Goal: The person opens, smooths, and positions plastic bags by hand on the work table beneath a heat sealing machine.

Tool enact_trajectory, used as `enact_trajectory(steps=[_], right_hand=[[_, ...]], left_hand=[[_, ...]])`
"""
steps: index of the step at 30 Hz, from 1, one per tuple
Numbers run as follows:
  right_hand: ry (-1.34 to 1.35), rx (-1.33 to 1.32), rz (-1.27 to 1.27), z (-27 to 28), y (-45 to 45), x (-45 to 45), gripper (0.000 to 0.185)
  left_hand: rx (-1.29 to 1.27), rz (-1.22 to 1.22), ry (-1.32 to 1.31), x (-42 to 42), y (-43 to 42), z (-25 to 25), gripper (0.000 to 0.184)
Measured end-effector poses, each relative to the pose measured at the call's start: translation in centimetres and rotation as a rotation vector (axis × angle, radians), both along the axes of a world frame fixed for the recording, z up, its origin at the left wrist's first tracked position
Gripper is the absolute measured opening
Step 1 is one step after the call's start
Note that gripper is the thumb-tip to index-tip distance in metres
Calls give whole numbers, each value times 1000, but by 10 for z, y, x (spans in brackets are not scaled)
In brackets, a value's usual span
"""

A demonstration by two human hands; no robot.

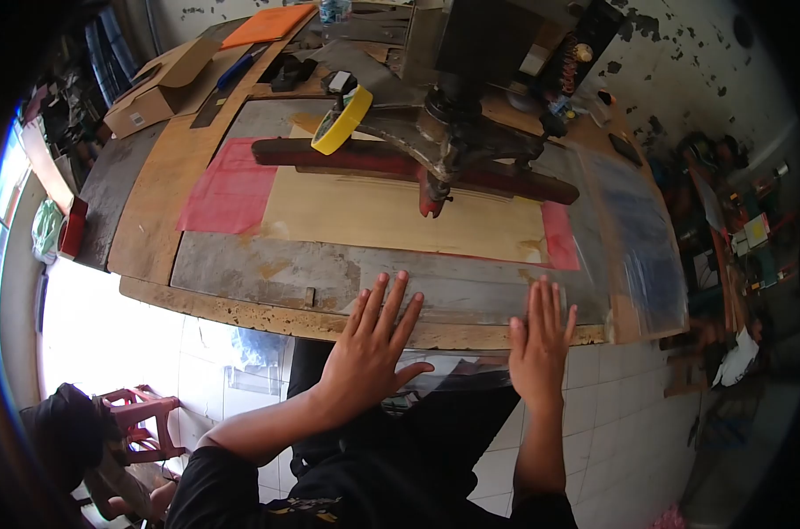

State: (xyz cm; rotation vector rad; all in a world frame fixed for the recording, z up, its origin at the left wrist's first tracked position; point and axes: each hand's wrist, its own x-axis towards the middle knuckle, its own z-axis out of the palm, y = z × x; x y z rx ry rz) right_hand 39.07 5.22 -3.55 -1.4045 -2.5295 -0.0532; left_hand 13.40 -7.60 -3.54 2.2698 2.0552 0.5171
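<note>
My left hand [378, 339] has its fingers spread, fingertips over the near edge of a worn grey metal plate [232, 263]. To its right, my right hand [541, 344] lies flat at the same edge, fingers stretched out and the thumb apart. Neither hand holds anything. Beyond them a tan sheet [400, 220] lies on the plate, with pink-red pieces [228, 189] at its two ends. Above the sheet stretches a dark red bar [347, 166], joined to a heavy metal arm [444, 132] that hides part of the sheet.
A yellow tape roll [342, 122] leans on the metal arm. An open cardboard box [162, 88], a blue cutter-like tool [235, 70] and an orange sheet [267, 26] sit at the back left. Clear plastic [647, 247] covers the right side. A red stool [144, 419] stands at lower left.
</note>
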Motion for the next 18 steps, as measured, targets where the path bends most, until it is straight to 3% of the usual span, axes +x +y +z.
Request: enact_trajectory(steps=[2,4,7,10,18], right_hand=[[-7,2,35,3,-10,-21,61],[72,-76,307,6,-23,-50,59],[71,-95,462,10,-33,-80,59],[100,-66,460,9,-32,-84,59],[103,-55,433,7,-36,-88,60]], left_hand=[[1,3,-20,1,0,2,100],[0,5,-36,1,-1,3,101],[-7,-13,-47,-5,-2,1,103],[6,-27,-123,-10,-6,-1,103],[4,78,-8,-9,-27,-2,100]])
